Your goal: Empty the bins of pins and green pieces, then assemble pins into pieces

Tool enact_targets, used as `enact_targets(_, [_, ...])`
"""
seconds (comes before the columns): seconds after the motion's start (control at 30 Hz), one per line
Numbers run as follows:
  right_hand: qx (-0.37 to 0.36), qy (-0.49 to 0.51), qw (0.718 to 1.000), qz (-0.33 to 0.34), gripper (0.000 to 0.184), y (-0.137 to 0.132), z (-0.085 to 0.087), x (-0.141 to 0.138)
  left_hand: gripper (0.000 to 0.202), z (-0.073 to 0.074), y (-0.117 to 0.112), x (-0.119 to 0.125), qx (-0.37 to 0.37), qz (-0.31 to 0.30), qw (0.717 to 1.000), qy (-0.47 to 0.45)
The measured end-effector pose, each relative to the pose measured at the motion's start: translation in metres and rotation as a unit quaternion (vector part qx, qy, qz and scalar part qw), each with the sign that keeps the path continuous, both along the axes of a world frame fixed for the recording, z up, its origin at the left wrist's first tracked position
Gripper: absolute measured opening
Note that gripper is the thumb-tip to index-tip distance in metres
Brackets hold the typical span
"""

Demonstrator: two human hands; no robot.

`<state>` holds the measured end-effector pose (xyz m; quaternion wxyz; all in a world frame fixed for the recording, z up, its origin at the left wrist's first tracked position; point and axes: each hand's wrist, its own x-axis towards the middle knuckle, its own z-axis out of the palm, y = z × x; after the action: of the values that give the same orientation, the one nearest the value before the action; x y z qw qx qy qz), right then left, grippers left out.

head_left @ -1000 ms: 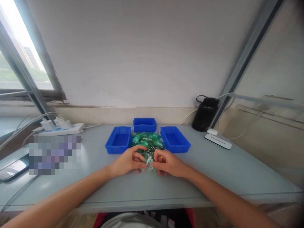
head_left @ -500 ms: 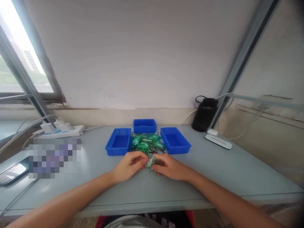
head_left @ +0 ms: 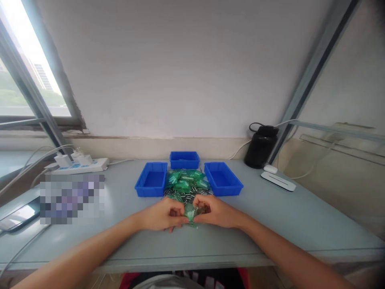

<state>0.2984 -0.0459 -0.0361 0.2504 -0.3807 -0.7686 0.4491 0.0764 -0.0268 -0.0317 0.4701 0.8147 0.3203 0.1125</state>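
Between my two hands is a small clear-green plastic bag [head_left: 190, 212], with what look like screws in it. My left hand [head_left: 162, 212] pinches its left edge between thumb and fingers. On the other side my right hand [head_left: 215, 210] grips the bag, fingers curled and thumb pressed in. Just beyond my fingers lie loose dark and silvery screws [head_left: 189, 196], partly hidden by the hands. Behind them is a heap of green plastic packets [head_left: 183, 182].
Blue bins stand around the heap: a left bin [head_left: 151, 192], a back bin [head_left: 184, 163] and a right bin [head_left: 227, 192]. A black bottle [head_left: 261, 146] and a white flat device [head_left: 278, 181] are at right. A power strip [head_left: 93, 165] and a phone [head_left: 19, 216] lie at left.
Both hands have drawn slightly nearer the table's front edge with the bag. More of the loose screws shows behind them. The view has shifted a little.
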Motion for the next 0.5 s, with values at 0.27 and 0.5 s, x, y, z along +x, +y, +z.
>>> enact_targets(0.27, [-0.069, 0.045, 0.996, 0.042, 0.015, -0.0045, 0.0054, 0.0046, 0.019, 0.0027, -0.0005, 0.0016, -0.027, 0.016, 0.999, -0.026])
enact_targets(0.5, [-0.084, 0.061, 0.990, 0.093, 0.019, -0.0025, 0.0048, 0.0036, 0.023, -0.0045, 0.0041, 0.0006, -0.018, 0.054, 0.993, -0.104])
